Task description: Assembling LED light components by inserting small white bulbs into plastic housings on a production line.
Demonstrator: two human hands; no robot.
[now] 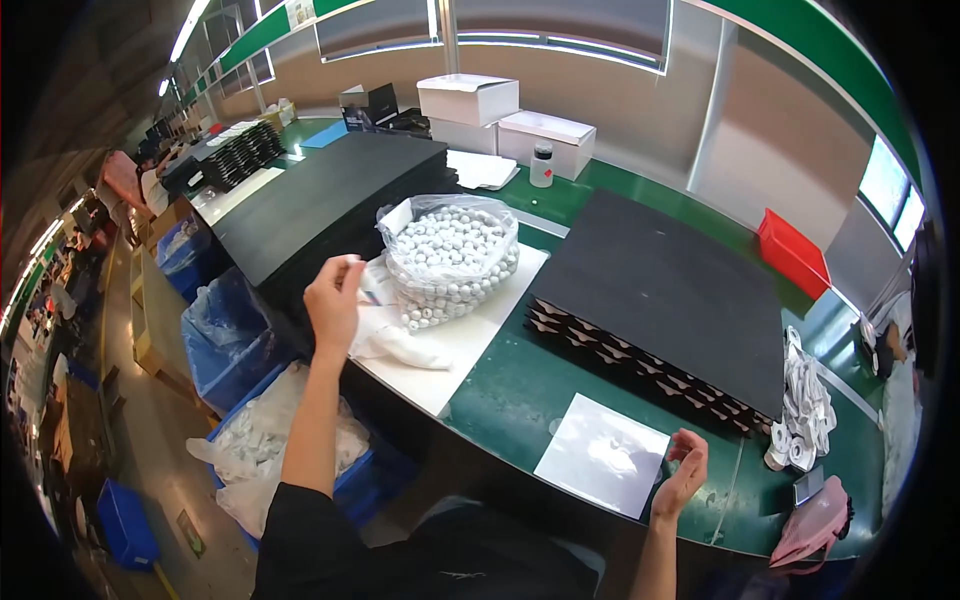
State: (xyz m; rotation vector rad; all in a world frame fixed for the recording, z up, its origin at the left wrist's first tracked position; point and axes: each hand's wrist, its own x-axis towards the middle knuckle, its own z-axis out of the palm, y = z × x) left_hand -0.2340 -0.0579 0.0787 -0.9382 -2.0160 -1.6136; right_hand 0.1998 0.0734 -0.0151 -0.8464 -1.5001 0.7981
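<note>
My left hand [333, 308] is raised in front of a clear plastic bag of small white balls [455, 240], its thumb and fingertips pinched together. Whatever lies in that pinch is too small to make out. The bag stands upright with its top spread, on a white board [462, 370]; a crumpled white cloth [412, 350] lies before it. My right hand [683, 475] hovers by the right edge of a glossy white square sheet [600, 455] on the green table. Its fingers are loosely curved and apart, with nothing visible in them.
A stack of black sheets [660, 290] with notched edges stands right of the bag, another black stack [335, 190] at left. White rolls [800, 410], a pink pouch [815, 525] and a red tray [792, 253] sit at right. Lined blue bins [235, 340] stand left, below the table edge.
</note>
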